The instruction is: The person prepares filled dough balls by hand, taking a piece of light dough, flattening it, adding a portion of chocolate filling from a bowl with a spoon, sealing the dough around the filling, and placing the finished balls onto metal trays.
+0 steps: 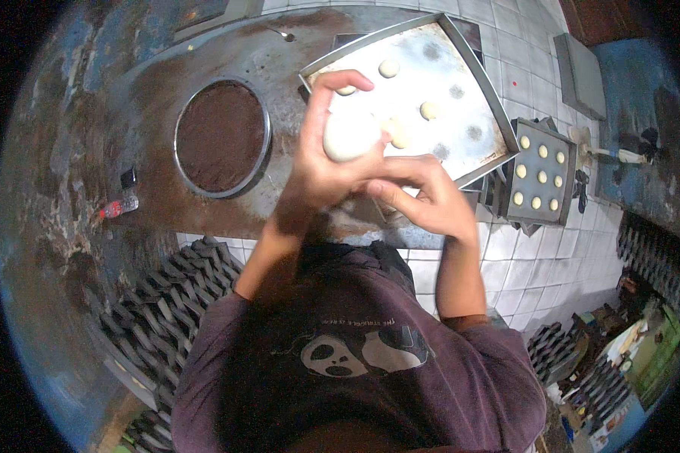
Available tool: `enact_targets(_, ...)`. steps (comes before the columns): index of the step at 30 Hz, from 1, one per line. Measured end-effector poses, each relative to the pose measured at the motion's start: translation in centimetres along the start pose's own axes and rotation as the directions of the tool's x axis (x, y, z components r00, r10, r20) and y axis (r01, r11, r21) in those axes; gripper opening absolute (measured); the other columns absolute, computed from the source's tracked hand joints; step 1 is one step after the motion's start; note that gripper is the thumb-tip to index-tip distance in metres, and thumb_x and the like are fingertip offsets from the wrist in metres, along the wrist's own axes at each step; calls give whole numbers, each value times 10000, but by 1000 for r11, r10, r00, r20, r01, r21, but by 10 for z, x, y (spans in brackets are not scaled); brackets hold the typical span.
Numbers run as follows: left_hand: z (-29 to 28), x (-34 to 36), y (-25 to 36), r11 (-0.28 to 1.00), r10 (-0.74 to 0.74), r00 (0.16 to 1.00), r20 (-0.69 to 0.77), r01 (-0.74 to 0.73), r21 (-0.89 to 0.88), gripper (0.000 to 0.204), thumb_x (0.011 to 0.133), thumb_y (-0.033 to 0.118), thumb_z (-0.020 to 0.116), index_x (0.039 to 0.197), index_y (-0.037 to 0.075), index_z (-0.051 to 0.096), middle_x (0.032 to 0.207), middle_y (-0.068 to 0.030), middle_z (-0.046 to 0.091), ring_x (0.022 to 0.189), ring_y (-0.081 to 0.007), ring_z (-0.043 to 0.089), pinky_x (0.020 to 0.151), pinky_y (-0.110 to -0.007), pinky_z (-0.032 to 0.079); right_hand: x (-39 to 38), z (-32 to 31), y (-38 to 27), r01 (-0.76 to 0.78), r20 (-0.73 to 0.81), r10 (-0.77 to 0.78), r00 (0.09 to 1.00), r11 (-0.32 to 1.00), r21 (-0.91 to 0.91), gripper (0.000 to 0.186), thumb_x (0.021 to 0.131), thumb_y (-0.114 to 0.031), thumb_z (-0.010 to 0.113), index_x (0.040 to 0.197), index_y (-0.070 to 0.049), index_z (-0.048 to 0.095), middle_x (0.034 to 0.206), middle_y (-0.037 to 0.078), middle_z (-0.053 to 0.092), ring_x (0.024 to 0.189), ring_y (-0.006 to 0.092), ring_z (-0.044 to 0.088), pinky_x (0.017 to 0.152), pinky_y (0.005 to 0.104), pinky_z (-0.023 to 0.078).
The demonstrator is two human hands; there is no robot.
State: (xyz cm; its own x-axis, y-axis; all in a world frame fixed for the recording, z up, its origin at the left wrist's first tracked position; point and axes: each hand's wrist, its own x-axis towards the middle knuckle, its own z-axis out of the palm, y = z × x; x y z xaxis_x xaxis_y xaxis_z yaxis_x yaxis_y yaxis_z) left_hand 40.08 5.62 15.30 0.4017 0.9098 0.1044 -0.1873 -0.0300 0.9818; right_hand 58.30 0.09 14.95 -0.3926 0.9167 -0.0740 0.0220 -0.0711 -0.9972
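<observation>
My left hand (pixel 315 162), above the near edge of a square metal tray (pixel 461 64), is closed around a smooth lump of pale dough (pixel 351 136). Its index finger curls over the top of the lump. My right hand (pixel 437 198) touches the thumb side of the left hand, fingers bent; whatever lies at its fingertips is hidden. Several small dough balls rest on the tray, one ball (pixel 388 69) toward the back and another ball (pixel 428 110) near the middle. A pale, blurred piece of dough (pixel 397 134) shows just beside the lump.
To the left, a round pan (pixel 264 155) of dark brown crumbly stuff stands on the worn table (pixel 147 98). A small bottle with a red label (pixel 119 208) lies near the left. At right, a dark tray (pixel 542 208) carries rows of dough balls. A spoon (pixel 285 35) lies at the back.
</observation>
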Motion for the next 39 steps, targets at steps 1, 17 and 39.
enact_targets(1,-6,11,-14,982,47,999,-1,-46,184,597,809,-40,737,1328,55,457,1191,-80,586,1012,-180,638,966,-338,496,-3,-14,3,-44,-143,29,989,993,-107,224,921,-101,764,1110,18,750,980,107,772,922,158,724,847,329,584)
enact_targets(17,-10,186,-165,771,-60,991,122,-32,636,1148,745,194,905,1611,154,153,1342,-262,584,861,-292,718,777,-410,603,136,-207,149,-162,-550,-41,834,935,-316,454,852,-236,839,1235,-21,723,1141,115,756,1019,210,724,856,356,596)
enact_targets(39,-101,24,-173,671,-289,882,-373,465,578,705,829,9,801,1450,34,468,998,-53,594,636,-99,448,606,-265,441,217,-262,287,-240,-262,-5,965,382,-893,786,1107,-541,303,1586,82,297,1665,302,263,1586,388,194,1298,479,166)
